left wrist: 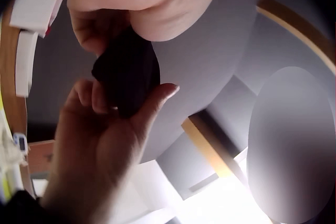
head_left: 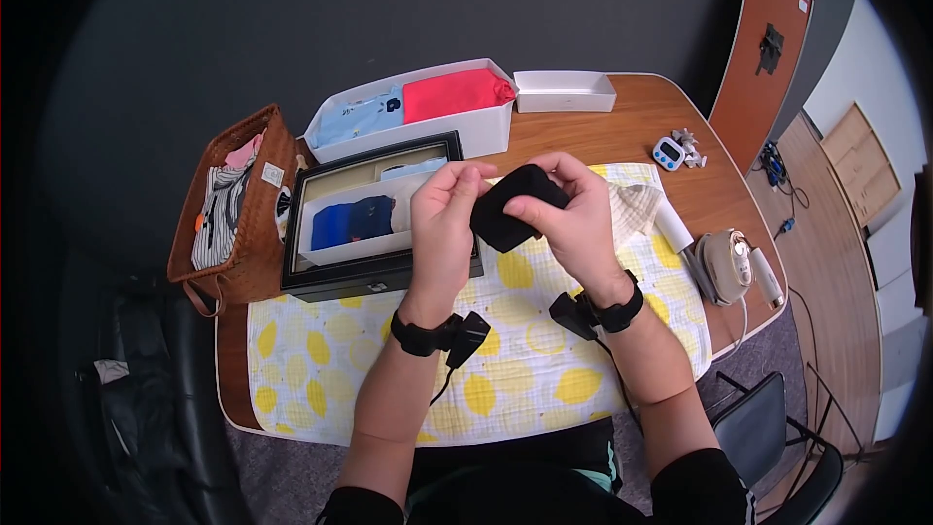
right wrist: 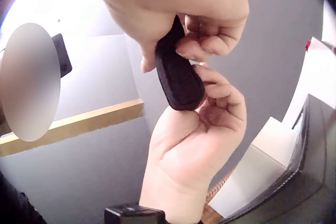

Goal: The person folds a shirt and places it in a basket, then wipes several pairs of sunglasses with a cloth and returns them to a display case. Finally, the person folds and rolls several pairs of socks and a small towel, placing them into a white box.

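Note:
A small folded black cloth (head_left: 515,209) is held up between both hands above the lemon-print cloth (head_left: 515,311). My right hand (head_left: 583,233) grips it, thumb lying across the front and fingers behind. At its left edge my left hand (head_left: 445,224) pinches it, and its fingers curl in at that side. From the right wrist the folded black cloth (right wrist: 181,79) looks like a thick rounded bundle, with the left hand (right wrist: 197,134) under its lower end. In the left wrist view the black cloth (left wrist: 131,74) spans the space between the two hands.
A black display case (head_left: 379,277) holds a white box (head_left: 335,255) with folded blue clothes. Behind stand a white bin (head_left: 466,136) of folded clothes and a white tray (head_left: 564,102). A wicker basket (head_left: 258,204) is left; a garment steamer (head_left: 724,267) and timer (head_left: 669,154) are right.

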`<state>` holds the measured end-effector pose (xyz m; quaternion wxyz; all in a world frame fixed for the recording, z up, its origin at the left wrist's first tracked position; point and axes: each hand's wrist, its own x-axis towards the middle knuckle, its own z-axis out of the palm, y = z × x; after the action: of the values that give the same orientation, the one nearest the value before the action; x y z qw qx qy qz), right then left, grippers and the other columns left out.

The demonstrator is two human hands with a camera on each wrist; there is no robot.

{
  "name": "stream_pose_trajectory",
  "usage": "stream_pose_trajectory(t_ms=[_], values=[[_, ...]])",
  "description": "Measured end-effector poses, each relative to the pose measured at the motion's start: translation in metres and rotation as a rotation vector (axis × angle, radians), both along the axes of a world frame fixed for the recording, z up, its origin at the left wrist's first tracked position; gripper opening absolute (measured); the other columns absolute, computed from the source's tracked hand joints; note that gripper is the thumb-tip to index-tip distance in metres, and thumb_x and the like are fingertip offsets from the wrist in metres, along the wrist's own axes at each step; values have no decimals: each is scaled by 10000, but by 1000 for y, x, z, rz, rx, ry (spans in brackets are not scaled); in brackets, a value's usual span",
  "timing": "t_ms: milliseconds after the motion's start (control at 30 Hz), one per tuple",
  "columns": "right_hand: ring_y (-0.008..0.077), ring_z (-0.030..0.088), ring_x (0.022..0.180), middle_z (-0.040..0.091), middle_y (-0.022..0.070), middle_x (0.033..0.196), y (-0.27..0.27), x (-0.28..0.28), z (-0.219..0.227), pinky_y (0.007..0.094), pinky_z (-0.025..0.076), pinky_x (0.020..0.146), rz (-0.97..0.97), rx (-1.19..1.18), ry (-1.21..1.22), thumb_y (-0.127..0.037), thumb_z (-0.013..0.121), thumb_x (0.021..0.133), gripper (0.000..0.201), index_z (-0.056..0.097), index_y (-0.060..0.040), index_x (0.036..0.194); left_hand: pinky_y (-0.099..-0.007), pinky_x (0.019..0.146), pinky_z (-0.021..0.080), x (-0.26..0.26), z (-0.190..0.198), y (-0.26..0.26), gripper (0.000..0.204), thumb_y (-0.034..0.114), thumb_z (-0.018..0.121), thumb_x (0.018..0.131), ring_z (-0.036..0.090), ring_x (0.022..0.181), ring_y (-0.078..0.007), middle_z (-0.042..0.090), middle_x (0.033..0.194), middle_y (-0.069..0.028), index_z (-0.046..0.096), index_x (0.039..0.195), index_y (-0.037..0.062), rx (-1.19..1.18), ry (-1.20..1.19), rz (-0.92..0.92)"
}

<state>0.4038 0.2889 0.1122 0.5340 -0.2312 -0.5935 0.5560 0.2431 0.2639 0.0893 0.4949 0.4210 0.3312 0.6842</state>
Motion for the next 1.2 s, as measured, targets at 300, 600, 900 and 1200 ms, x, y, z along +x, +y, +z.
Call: stream_pose_trajectory(t_ms=[300,600,900,1200], values=[[86,620,844,677,55,929,7,-3,-13,245,526,756,-137,81,-119,-121,668,982,221,598,20,1137,-228,812,511,7,2,1,221,115,625,1021,648,950,-85,709,1049,-74,631,1150,-64,89,216,-17],[112,620,966,651,98,1078,13,-3,-18,266,529,833,-50,100,-158,-84,588,1019,280,509,17,1268,-242,732,515,15,-7,8,108,52,671,976,646,889,-69,712,983,-77,632,1034,-30,262,336,355],[141,672,873,697,122,961,5,-2,-5,293,546,770,-73,323,-319,-71,599,1003,204,597,27,1182,-206,641,495,5,5,-1,138,83,686,977,634,749,-49,697,844,-28,639,960,-46,76,280,223],[223,679,848,691,152,935,4,-6,-14,321,524,773,-103,429,-298,-110,518,1034,213,619,20,1169,-197,634,454,3,6,-2,110,60,597,1016,560,743,-18,617,802,15,602,960,-34,103,432,254]])
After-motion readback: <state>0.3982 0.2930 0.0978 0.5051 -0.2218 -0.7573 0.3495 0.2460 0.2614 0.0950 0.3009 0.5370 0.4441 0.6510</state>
